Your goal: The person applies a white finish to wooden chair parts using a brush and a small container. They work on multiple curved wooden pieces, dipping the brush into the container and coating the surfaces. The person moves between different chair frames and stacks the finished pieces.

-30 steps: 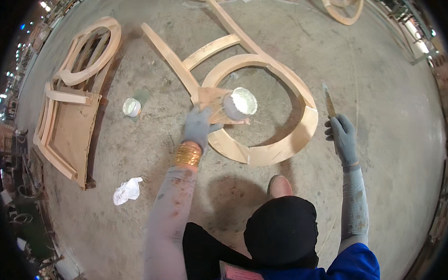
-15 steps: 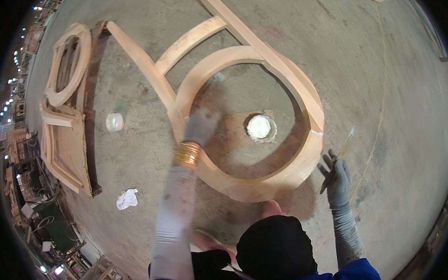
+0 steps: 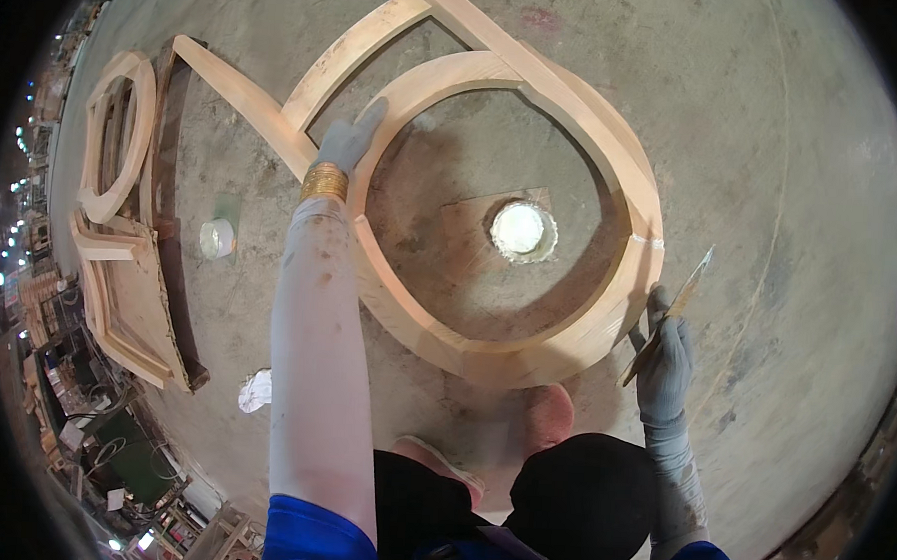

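Note:
A pale wooden frame (image 3: 535,362) lies on the floor before me, a large ring with straight rails and a curved brace joined to it. My left hand (image 3: 347,143), in a grey glove, grips the ring's left side near where a rail meets it. To the right of the ring, my gloved right hand (image 3: 668,365) is closed around a brush (image 3: 681,298), its pale tip pointing up and away. Inside the ring stands a round tub of white paste (image 3: 521,229), on a brown flat piece (image 3: 459,225). A whitish line crosses the ring's right side.
At the left lies another wooden frame (image 3: 141,156) with an oval ring. Near it sit a small white tub (image 3: 216,238) and a crumpled white cloth (image 3: 255,392). Pink footwear (image 3: 550,417) shows close below the ring. Cluttered shelving and wood pieces line the far left.
My left hand has moved from inside the ring, up and left onto its left side. The frame now appears slightly farther up in view. The brush stays in my right hand.

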`<state>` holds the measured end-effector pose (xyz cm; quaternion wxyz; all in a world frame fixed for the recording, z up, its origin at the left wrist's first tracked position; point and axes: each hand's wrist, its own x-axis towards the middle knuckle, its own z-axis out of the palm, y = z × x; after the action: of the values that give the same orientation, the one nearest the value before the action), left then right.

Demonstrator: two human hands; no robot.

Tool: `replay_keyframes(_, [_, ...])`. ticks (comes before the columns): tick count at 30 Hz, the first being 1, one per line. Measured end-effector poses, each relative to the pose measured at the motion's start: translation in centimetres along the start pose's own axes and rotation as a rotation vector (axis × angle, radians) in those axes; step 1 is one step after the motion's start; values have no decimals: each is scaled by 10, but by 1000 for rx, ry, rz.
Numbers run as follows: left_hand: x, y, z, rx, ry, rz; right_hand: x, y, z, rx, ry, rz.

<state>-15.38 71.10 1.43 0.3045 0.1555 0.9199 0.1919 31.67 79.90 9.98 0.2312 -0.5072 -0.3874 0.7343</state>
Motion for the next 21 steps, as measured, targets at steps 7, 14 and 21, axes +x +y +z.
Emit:
replay_keyframes(7, [-47,-4,-14,-46,-30,5,23,19,-17,85,156,-7])
replay_keyframes(14, [-97,-7,-19,-94,126,354,46,22,-65,-232,9,-75])
replay_keyframes(21, [-148,3,-81,51,259,384,12,33,-44,145,3,114])
